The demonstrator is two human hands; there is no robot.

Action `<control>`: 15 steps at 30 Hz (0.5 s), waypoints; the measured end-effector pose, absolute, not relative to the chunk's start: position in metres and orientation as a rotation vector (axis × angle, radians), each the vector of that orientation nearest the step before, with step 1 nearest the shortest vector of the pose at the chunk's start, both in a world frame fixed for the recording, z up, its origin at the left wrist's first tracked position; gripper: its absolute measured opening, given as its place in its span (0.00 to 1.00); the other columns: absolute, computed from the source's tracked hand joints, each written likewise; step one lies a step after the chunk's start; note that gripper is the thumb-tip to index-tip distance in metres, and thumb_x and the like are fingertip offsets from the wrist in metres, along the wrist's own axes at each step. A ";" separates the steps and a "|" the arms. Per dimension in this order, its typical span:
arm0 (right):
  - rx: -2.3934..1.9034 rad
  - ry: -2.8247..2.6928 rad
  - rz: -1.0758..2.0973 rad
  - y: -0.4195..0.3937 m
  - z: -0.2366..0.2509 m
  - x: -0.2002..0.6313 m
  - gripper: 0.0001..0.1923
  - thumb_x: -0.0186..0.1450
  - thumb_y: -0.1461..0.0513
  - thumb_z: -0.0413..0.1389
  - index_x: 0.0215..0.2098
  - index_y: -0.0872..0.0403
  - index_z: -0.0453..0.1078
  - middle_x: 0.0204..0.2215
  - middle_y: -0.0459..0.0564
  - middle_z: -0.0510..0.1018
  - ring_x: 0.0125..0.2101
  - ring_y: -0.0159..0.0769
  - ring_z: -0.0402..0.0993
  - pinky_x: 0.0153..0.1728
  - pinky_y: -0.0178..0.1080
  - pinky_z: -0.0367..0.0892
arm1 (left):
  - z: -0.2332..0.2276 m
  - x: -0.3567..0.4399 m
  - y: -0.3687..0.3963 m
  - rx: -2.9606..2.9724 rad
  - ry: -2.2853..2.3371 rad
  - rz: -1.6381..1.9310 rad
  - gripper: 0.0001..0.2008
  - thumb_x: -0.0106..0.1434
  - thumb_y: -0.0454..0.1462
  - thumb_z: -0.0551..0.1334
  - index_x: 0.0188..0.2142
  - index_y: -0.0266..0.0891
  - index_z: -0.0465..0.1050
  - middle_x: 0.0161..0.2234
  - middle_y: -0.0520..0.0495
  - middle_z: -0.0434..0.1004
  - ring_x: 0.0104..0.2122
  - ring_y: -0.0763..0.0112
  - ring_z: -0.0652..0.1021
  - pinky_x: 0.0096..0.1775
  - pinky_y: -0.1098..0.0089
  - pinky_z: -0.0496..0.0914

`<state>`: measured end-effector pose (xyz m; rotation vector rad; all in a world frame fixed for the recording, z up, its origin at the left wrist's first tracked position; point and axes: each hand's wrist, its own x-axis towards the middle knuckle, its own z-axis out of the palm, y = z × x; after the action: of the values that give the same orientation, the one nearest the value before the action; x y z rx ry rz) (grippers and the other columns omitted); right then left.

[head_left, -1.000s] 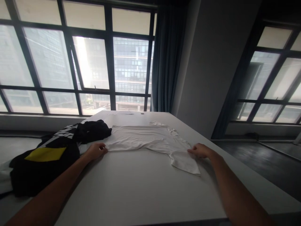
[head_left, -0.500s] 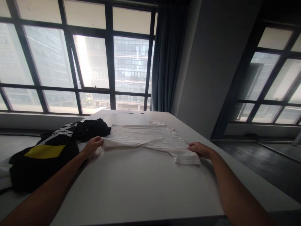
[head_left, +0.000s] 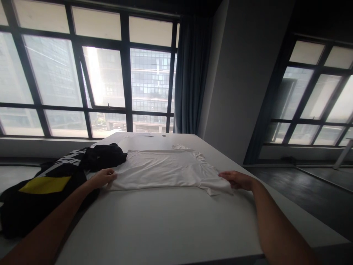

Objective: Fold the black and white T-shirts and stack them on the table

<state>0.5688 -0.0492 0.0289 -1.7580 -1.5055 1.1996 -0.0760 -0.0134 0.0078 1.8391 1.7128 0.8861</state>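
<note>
White shirt (head_left: 162,169) flat between both hands, bare table (head_left: 165,221) nearside.

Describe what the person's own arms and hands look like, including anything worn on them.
Both forearms are bare as far as the picture shows: no sleeve reaches into view. The left hand and right hand wear no gloves, and no watch, bracelet or ring is visible, though the dim backlight hides fine detail. The arms look slim and long, stretched by the wide lens. No markings show.
</note>
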 end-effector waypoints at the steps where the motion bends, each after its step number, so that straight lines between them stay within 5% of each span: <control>1: -1.784 -1.519 1.232 -0.051 0.031 0.566 0.28 0.51 0.50 0.67 0.47 0.52 0.73 0.22 0.42 0.68 0.18 0.24 0.60 0.16 0.27 0.53 | 0.007 -0.076 -0.014 1.845 1.705 0.854 0.23 0.41 0.57 0.62 0.24 0.38 0.70 0.17 0.54 0.69 0.20 0.70 0.69 0.25 0.71 0.63; 4: -1.734 -1.579 1.383 -0.057 0.037 0.561 0.34 0.46 0.53 0.69 0.49 0.53 0.73 0.19 0.40 0.65 0.18 0.23 0.58 0.17 0.28 0.51 | 0.005 -0.076 -0.014 1.864 1.750 0.755 0.26 0.42 0.59 0.61 0.27 0.38 0.71 0.14 0.56 0.65 0.17 0.72 0.66 0.23 0.72 0.59; 8: -1.504 -1.567 1.292 -0.057 0.041 0.563 0.28 0.49 0.53 0.66 0.45 0.59 0.75 0.18 0.41 0.66 0.18 0.24 0.57 0.19 0.30 0.54 | 0.009 -0.079 -0.017 1.910 1.872 0.684 0.25 0.44 0.56 0.60 0.30 0.38 0.73 0.18 0.52 0.71 0.21 0.69 0.71 0.24 0.71 0.63; 15: -1.622 -1.570 0.878 -0.029 0.018 0.576 0.27 0.46 0.67 0.55 0.46 0.59 0.75 0.32 0.51 0.79 0.22 0.29 0.69 0.23 0.32 0.62 | 0.025 -0.090 -0.034 2.252 1.585 0.480 0.27 0.45 0.40 0.60 0.47 0.43 0.75 0.46 0.46 0.77 0.42 0.60 0.77 0.42 0.67 0.71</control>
<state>0.5759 -0.0286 0.0180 -1.6219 -1.5702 0.8784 -0.0900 -0.0338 0.0249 2.2520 1.5849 0.4799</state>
